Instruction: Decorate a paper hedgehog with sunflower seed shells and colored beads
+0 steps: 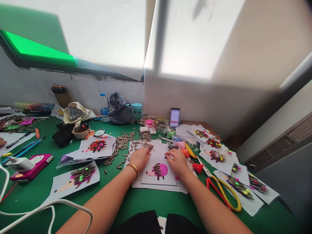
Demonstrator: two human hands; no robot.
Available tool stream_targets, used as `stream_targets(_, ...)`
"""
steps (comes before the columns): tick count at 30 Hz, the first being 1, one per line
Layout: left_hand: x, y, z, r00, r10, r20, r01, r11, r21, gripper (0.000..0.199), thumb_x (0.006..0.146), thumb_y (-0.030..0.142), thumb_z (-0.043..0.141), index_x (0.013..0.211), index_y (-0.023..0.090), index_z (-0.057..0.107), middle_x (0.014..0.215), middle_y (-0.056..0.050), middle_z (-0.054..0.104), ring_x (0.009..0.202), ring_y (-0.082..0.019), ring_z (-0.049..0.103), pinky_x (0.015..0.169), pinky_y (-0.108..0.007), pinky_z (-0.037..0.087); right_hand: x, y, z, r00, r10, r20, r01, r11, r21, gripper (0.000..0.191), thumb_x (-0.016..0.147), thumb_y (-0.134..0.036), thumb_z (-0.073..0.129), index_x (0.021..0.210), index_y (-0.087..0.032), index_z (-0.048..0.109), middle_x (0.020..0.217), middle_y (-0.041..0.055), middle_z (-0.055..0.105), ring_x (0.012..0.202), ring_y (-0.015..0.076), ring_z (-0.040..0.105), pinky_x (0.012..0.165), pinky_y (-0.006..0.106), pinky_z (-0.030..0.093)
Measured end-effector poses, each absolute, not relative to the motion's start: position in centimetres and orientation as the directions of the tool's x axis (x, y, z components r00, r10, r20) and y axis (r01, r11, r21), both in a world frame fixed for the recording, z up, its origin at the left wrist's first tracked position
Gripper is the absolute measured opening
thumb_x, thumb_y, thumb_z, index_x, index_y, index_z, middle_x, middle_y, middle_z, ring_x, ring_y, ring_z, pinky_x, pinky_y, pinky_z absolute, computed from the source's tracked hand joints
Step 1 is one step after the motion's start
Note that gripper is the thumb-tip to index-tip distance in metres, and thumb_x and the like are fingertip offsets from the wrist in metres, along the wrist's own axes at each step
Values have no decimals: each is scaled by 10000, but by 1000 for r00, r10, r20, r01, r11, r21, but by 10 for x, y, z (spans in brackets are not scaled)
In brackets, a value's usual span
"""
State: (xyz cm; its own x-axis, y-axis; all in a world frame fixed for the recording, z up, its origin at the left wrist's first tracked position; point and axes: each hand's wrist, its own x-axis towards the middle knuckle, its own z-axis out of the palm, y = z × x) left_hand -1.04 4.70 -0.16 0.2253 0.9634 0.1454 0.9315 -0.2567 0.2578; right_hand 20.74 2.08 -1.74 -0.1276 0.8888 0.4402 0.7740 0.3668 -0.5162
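Observation:
A white sheet (159, 180) lies in front of me on a stack of paper, bearing a pink clay hedgehog (163, 170) with several sunflower seeds stuck on its left part. My left hand (140, 158), with a gold bangle at the wrist, rests at the sheet's upper left beside a small clear bag (147, 145); its fingertips are bent and partly hidden. At the upper right is my right hand (177, 160), thumb and forefinger close together near a small dark piece. What it holds, if anything, is too small to name. Loose sunflower seeds (123, 141) are spread left of the stack.
Finished hedgehog pictures (81, 178) lie on both sides. Red and yellow scissors (223, 191) sit at right. A magenta power bank (31, 169) and white cable are at left. Along the wall stand a phone (175, 117), bottle (104, 109) and grey bag (120, 112). Another person's hand (2, 141) shows far left.

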Motion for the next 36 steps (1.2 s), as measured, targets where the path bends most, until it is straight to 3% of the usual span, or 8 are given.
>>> stream_targets(9,-19,51,-3,195,966,172,935,-236,266,248,904,300,472,1021,279,689,1039,-32,693,883,-199,643,722,-281,433,207,21,-17,-124,899,419,779,350,-520,165,876,-221,558,875,-230,723,916,45,669,925,210,571,861,335,407)
stream_targets(12,-18,51,-1,264,954,144,927,-293,236,220,889,347,516,964,288,714,1003,-27,690,876,-197,642,712,-279,438,207,20,-17,-127,899,419,783,350,-514,165,877,-225,558,877,-232,723,916,42,669,924,208,571,864,332,404)
stream_targets(18,-11,46,1,316,944,94,926,-329,188,269,905,331,484,878,218,727,949,-85,681,853,-218,647,727,-307,446,205,20,-16,-127,902,412,792,343,-506,176,876,-226,551,884,-234,726,915,43,672,927,205,573,864,327,404)
stream_targets(24,-7,43,4,282,952,117,938,-299,177,305,931,273,406,929,164,691,963,-119,673,845,-218,641,735,-315,450,206,21,-16,-136,881,453,777,379,-503,176,876,-236,547,879,-230,723,911,50,675,919,211,584,859,348,418)
stream_targets(26,-7,41,7,277,946,170,919,-313,240,261,917,267,438,946,183,684,994,-96,672,873,-204,630,761,-304,451,204,20,-15,-140,862,487,763,408,-502,164,873,-234,555,894,-232,717,924,52,683,932,220,591,871,368,421)
stream_targets(31,2,29,9,261,887,381,645,-454,614,182,865,287,535,895,212,698,833,-33,660,797,-164,587,744,-274,451,190,9,-11,-209,815,540,626,536,-567,283,854,-272,613,1134,-237,628,988,52,708,902,214,632,849,372,466)
stream_targets(33,7,23,6,244,896,372,550,-443,708,189,851,305,549,876,202,705,734,-14,628,698,-148,556,660,-259,436,183,4,-10,-224,808,544,574,561,-597,337,841,-276,634,1174,-237,597,959,43,709,874,206,644,838,360,481)
stream_targets(36,12,19,-1,239,915,326,433,-401,807,201,845,313,551,879,188,705,743,-9,638,663,-132,546,621,-242,425,177,0,-9,-225,803,552,542,574,-614,287,846,-228,605,1133,-245,620,943,31,708,858,195,647,822,340,493)
